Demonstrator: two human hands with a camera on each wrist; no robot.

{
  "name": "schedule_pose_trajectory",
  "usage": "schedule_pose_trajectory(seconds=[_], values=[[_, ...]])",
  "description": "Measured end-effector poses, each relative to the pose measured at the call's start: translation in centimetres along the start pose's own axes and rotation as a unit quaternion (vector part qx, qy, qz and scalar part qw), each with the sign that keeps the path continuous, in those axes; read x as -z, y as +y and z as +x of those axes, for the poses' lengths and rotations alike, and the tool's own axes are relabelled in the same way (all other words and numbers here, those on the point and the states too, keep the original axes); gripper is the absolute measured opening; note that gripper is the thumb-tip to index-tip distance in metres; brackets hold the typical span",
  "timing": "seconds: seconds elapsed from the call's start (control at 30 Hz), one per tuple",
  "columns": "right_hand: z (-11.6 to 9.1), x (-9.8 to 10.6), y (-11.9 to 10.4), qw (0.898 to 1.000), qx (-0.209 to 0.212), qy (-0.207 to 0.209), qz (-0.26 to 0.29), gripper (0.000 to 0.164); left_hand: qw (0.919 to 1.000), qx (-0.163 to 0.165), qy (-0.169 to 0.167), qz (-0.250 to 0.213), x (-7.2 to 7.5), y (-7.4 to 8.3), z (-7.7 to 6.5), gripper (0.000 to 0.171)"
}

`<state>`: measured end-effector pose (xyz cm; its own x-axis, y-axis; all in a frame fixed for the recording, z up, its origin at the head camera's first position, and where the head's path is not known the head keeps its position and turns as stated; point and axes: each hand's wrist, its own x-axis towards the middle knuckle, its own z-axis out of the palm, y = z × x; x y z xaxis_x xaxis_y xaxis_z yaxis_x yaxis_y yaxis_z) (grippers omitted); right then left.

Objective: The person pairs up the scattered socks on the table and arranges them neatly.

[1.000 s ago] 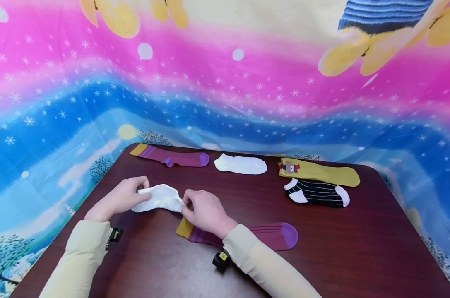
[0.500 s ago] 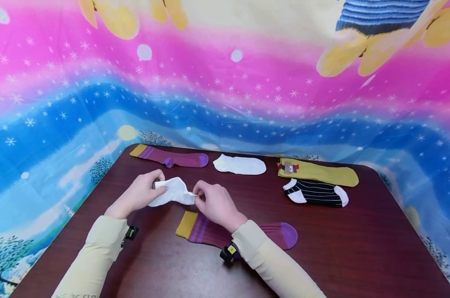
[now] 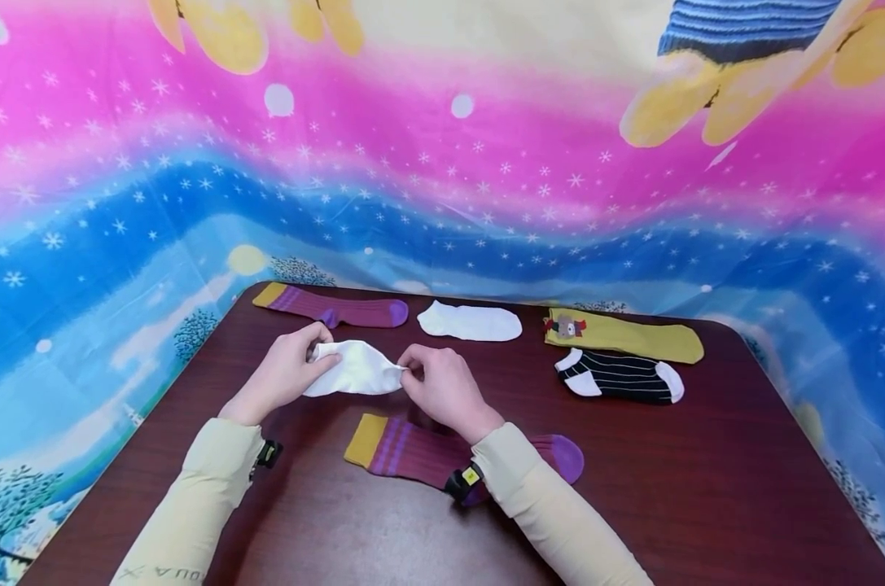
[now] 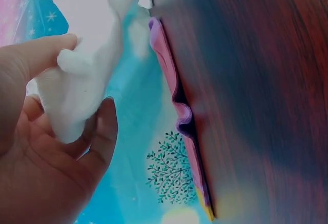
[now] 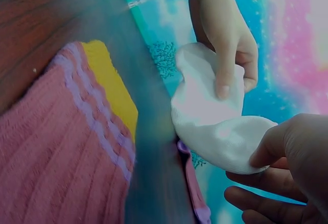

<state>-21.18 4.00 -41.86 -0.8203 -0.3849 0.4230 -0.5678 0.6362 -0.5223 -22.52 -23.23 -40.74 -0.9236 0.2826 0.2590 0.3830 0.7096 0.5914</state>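
Note:
A white ankle sock point(image 3: 356, 368) hangs stretched between both hands above the table. My left hand point(image 3: 288, 366) pinches its opening end, with the thumb on the near face in the left wrist view. At the other end, my right hand point(image 3: 445, 387) pinches the tip between thumb and forefinger; the right wrist view shows the sock point(image 5: 210, 101) bent between the two grips. Below the right forearm lies a purple sock with a yellow cuff point(image 3: 413, 452), partly covered by the wrist camera and sleeve. A second white ankle sock point(image 3: 470, 322) lies flat behind the hands.
Along the back of the dark wooden table point(image 3: 742, 464) lie another purple sock point(image 3: 339, 308) and a mustard sock with a bear picture point(image 3: 633, 338). A black striped sock with white heel and toe point(image 3: 625, 378) is just in front of the mustard one. A printed curtain point(image 3: 413, 163) hangs behind.
Both hands have carried the held white sock to the right and slightly farther back over the table. The grip at each end stays, and the socks on the table have not moved.

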Motion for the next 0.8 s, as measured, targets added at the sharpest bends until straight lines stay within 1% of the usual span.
schedule_pose_trajectory(seconds=[0.17,0.37,0.67,0.8], values=[[0.0,0.5,0.5,1.0,-0.014,-0.003,-0.007,0.008,0.9999,0.001,0.011,0.001,0.1,0.0,0.3,0.017],[0.1,1.3,1.4,1.0,-0.03,0.002,0.002,0.006,0.9997,0.014,0.022,-0.002,0.1,0.0,0.6,0.019],[-0.1,1.9,2.7,0.998,-0.063,0.02,0.011,0.007,0.9995,0.002,0.032,-0.003,-0.5,0.1,1.1,0.034],[-0.2,2.3,3.1,0.997,-0.071,0.028,0.01,0.01,0.9995,-0.002,0.029,-0.01,-0.8,0.3,1.3,0.033]])
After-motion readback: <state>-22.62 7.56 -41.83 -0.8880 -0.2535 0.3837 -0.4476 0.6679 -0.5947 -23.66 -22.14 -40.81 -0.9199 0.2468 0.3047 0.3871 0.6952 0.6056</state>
